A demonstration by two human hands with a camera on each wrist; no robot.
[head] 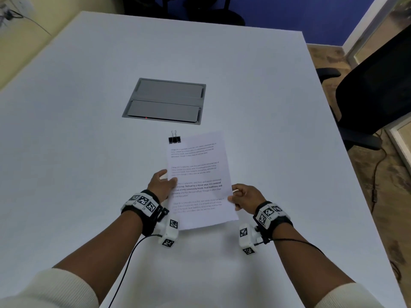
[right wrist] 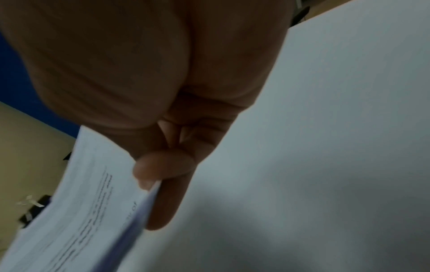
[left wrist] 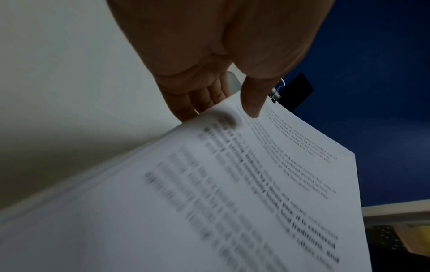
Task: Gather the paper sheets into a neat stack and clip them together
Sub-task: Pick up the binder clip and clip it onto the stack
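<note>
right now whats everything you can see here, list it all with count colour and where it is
paper sheets: one stack, sheet count unclear, white with black print, held over the near middle of the table
binder clip: one, black with silver handles, on the table at the stack's far left corner
table: one, white, fills most of the view
cable box lid: one, grey, set into the table beyond the clip
office chair: one, black, right of the table
wrist cameras: two, white with black markers, under the wrists
left hand: pinches the stack's left edge
right hand: pinches the stack's right edge
</note>
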